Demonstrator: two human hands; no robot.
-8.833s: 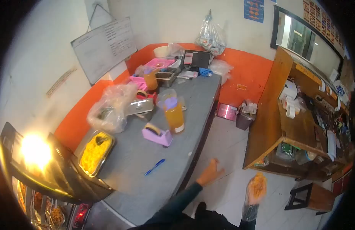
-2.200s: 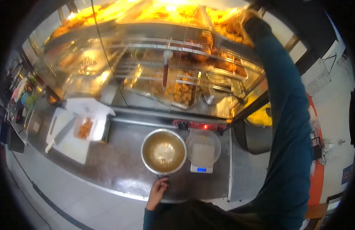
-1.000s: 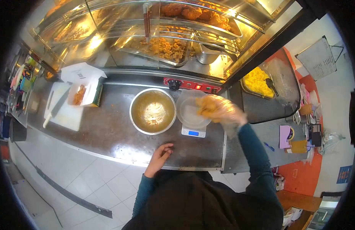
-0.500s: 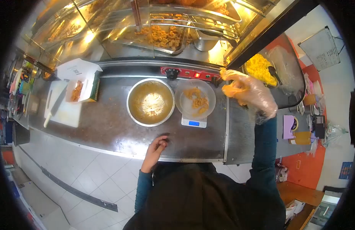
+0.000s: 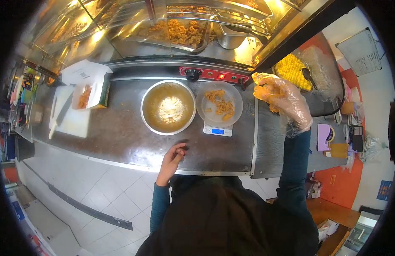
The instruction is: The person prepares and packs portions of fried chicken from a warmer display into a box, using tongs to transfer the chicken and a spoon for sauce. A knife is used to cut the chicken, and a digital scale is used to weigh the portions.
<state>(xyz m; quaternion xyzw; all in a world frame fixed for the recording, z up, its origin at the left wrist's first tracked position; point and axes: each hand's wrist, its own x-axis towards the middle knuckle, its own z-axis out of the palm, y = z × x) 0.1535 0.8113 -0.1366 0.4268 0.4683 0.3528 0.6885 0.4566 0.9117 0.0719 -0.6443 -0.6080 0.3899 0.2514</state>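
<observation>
In our right hand (image 5: pixel 292 103), inside a clear plastic glove (image 5: pixel 300 114), we hold a clump of orange-brown fried pieces (image 5: pixel 264 88), with our fingers bunched around it. This hand is right of centre in the frame, well apart from the clear plastic bowl (image 5: pixel 210 112) to its left. In that bowl lie smaller fried pieces (image 5: pixel 223 106), spread over the bottom. The bowl sits on a digital scale (image 5: pixel 218 131), whose blue display is lit, though we cannot read the number.

Our left hand (image 5: pixel 170 163) is bare and holds nothing; its fingers are loosely curled, near the counter's (image 5: pixel 120 145) front edge, below the steel bowl (image 5: pixel 156 120). The steel bowl is just left of the plastic one, with pale powder inside.

Toward the left of the frame, a knife (image 5: pixel 63 112) lies on a white cutting board (image 5: pixel 79 123), beside an open takeaway box (image 5: pixel 100 94) with orange-brown bits in it. Across the top we see the lit display cabinet (image 5: pixel 133 65), its red control panel (image 5: pixel 211 75) and a tray of fried pieces (image 5: pixel 202 45). At upper right is a tray of yellow food (image 5: pixel 291 69) with a black utensil in it.
</observation>
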